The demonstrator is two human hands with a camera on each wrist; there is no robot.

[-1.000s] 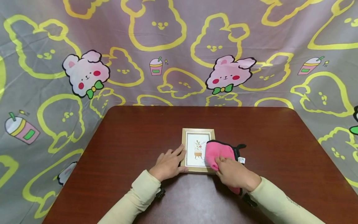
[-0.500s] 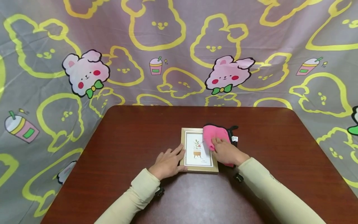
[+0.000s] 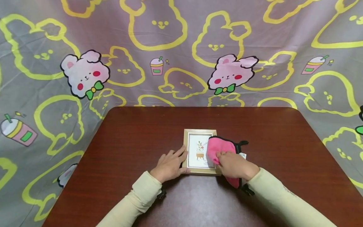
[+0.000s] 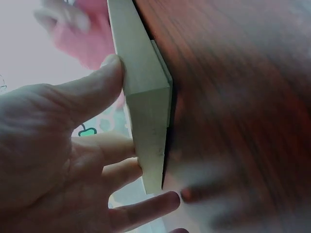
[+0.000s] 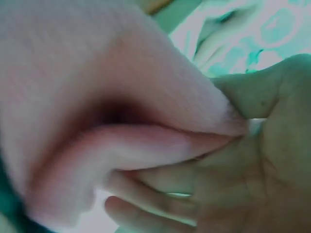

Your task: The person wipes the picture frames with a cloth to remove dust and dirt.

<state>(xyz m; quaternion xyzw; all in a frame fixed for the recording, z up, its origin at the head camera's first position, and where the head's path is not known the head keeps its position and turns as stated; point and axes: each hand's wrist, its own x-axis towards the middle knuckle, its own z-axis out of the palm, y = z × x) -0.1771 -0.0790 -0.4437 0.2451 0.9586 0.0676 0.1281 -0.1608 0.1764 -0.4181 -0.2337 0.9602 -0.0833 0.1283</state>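
A picture frame (image 3: 186,138) with a pale gold border lies flat on the table; its print shows a potted plant. My left hand (image 3: 168,165) steadies its left side, fingers fairly straight along the edge and thumb at the near corner. In the left wrist view, the thumb and fingertips touch the side of the frame (image 4: 148,111). Over the frame's right part lies a pink cloth (image 3: 219,146) with black trim and a white tag. My right hand (image 3: 233,164) pinches it in a fold. The right wrist view has the folded cloth (image 5: 121,63) between thumb and fingers.
The dark reddish-brown table (image 3: 136,132) spreads around the frame on every side. Behind and beside it hangs a grey curtain (image 3: 181,28) printed with yellow-outlined rabbits. Dark wrist straps show below both hands.
My right hand slid the cloth up toward the frame's top right corner, then back down toward me. My left hand and the frame stay nearly in place.
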